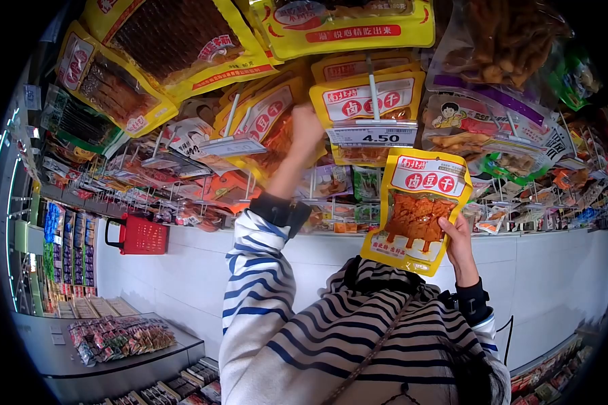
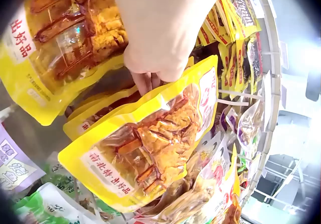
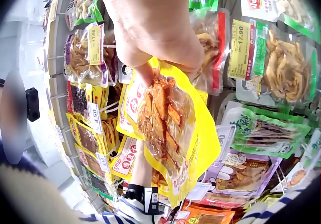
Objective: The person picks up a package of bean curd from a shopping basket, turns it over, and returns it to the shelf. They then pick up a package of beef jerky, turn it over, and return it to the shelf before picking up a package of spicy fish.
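Right hand (image 1: pixel 458 244) pinches a yellow pack (image 1: pixel 417 209) of brown snack pieces by its lower right edge — fingers and thumb curled on the film, firm grasp, clear in the right wrist view too (image 3: pixel 168 128). Pack is held up in front of the rack, long axis roughly vertical, header end up, tilted slightly; it sits just below the price tag (image 1: pixel 371 136) reading 4.50 and is off any hook. Left hand (image 1: pixel 305 131) is raised higher and further left, reaching in among the hanging packs (image 1: pixel 267 121) on the peg row; left wrist view shows its fingers (image 2: pixel 145 81) tucked behind a yellow pack there (image 2: pixel 150 143), but whether they actually grip it or just part the row — cannot tell, fingertips are hidden. Key relation: held pack lies right of and below the left hand, well apart from it, with the tagged peg (image 1: pixel 372 91) between them and above the pack's header. Right hand is the only one on the pack; left is nearer the pegs. Red basket (image 1: pixel 140 235) hangs on the wall far left.
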{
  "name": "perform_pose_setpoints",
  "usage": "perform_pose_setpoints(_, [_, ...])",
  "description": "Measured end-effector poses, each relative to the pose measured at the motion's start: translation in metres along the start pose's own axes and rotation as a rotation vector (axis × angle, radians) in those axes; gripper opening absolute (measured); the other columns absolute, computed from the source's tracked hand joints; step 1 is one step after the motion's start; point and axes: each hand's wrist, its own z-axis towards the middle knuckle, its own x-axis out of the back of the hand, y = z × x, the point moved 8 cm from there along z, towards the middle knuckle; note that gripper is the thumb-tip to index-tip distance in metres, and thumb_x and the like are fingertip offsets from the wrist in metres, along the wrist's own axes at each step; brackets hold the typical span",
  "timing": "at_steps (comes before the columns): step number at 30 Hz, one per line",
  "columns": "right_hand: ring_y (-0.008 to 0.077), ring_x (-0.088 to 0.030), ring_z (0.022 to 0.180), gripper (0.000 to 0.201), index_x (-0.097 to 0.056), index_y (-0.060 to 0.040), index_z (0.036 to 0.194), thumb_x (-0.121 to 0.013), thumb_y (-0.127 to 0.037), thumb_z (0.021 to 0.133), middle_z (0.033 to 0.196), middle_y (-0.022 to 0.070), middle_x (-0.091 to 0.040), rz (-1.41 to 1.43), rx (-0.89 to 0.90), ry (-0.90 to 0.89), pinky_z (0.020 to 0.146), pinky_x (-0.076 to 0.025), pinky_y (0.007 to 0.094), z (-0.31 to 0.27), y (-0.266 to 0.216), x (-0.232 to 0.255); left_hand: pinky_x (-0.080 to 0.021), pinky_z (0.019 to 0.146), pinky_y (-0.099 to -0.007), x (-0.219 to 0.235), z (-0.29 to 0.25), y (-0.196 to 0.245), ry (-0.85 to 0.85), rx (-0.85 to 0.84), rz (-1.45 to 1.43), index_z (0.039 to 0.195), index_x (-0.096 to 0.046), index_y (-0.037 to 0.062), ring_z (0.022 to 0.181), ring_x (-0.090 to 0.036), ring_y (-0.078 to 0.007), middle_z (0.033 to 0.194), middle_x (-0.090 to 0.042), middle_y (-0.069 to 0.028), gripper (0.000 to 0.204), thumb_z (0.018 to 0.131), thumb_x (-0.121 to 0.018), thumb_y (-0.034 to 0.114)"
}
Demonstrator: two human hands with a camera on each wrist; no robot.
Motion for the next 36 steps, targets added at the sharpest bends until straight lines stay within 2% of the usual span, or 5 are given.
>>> perform_pose_setpoints(7, [0.0098, -0.05, 0.088, 0.035, -0.044, -0.0013, 0.111, -0.055, -0.009, 0.079, 0.101, 0.0041, -0.054, 0.002, 0.017, -0.002, 0.076, -0.038, 0.022, -0.001, -0.002, -0.003, -0.04, 0.049, -0.0291, 0.001, 0.017, -0.009, 0.057, 0.023, 0.199, 0.074, -0.057, -0.0031, 0.059, -0.05, -0.0104, 0.068, -0.059, -0.0068, 0.013, 0.071, -0.06, 0.01])
perform_pose_setpoints(16, [0.0088, -0.05, 0.086, 0.033, -0.045, -0.0015, 0.109, -0.056, -0.01, 0.078, 0.099, 0.0034, -0.054, -0.012, 0.013, -0.002, 0.074, -0.038, 0.0213, -0.004, -0.001, -0.002, -0.04, 0.054, -0.0264, 0.023, 0.003, -0.011, 0.161, 0.019, -0.153, 0.08, -0.054, -0.005, 0.064, -0.05, -0.0089, 0.066, -0.056, -0.0049, 0.022, 0.08, -0.053, 0.017])
perform_pose_setpoints(19, [0.0099, -0.05, 0.088, 0.034, -0.045, -0.0013, 0.11, -0.056, -0.009, 0.078, 0.1, 0.0043, -0.054, -0.016, 0.004, -0.004, 0.076, -0.038, 0.0223, -0.003, 0.001, 0.0, -0.04, 0.06, -0.0232, 0.036, -0.008, -0.001, 0.22, -0.006, -0.043, 0.087, -0.054, -0.0054, 0.067, -0.049, -0.0075, 0.069, -0.056, -0.0038, 0.026, 0.084, -0.05, 0.02])
perform_pose_setpoints(23, [0.0116, -0.05, 0.092, 0.035, -0.044, -0.0008, 0.111, -0.055, -0.008, 0.078, 0.102, 0.0054, -0.054, -0.001, -0.004, -0.023, 0.081, -0.038, 0.0238, -0.003, 0.0, -0.007, -0.041, 0.071, -0.021, 0.028, -0.025, 0.034, 0.217, -0.238, -0.087, 0.1, -0.051, -0.0046, 0.08, -0.05, -0.0076, 0.09, -0.055, -0.0065, 0.025, 0.081, -0.054, 0.012])
perform_pose_setpoints(36, [0.0126, -0.049, 0.098, 0.037, -0.043, -0.0007, 0.113, -0.054, -0.006, 0.078, 0.108, 0.0062, -0.052, -0.008, -0.014, -0.052, 0.085, -0.036, 0.0256, -0.002, 0.002, -0.008, -0.042, 0.077, -0.0222, 0.022, -0.035, 0.025, 0.145, -0.196, -0.202, 0.102, -0.052, -0.0028, 0.089, -0.052, -0.0115, 0.097, -0.055, -0.0062, 0.024, 0.078, -0.052, -0.001])
